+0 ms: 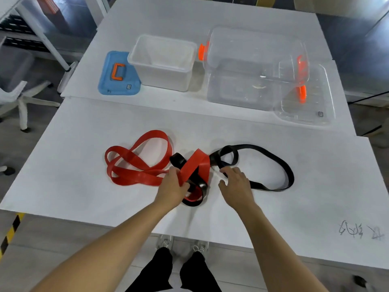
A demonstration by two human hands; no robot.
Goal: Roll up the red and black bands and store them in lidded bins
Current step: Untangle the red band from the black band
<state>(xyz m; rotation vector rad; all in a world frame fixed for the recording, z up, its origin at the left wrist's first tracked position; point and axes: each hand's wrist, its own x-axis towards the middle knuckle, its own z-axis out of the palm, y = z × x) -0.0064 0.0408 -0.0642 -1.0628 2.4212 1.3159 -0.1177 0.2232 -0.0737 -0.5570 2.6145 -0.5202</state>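
My left hand [173, 184] has its fingers curled around a raised fold of the red band [137, 163], thumb and fingers closed on the strip where it crosses the black band [271, 163]. My right hand [236, 185] is spread open, palm down, fingertips resting on or just above the black band near its tangled part; it grips nothing that I can see.

The two bands are intertwined between my hands. The red one's loops spill out to the left, the black one's long loop runs out to the right, and a short black loop lies just below my left hand.

All of this sits on a white table [84, 197], matte and a little scuffed, with scribbled pen marks [361, 229] near its right front corner. Further back stands an open white bin [163, 62], with a blue lid [117, 74] bearing an orange handle flat beside it on the left. To the right is a larger clear bin [252, 68] with orange latches, a clear lid [307, 95] leaning against it.

Around the table I see grey flooring, a white chair base [23, 98] at left, and yellow-black hazard tape [10, 232].
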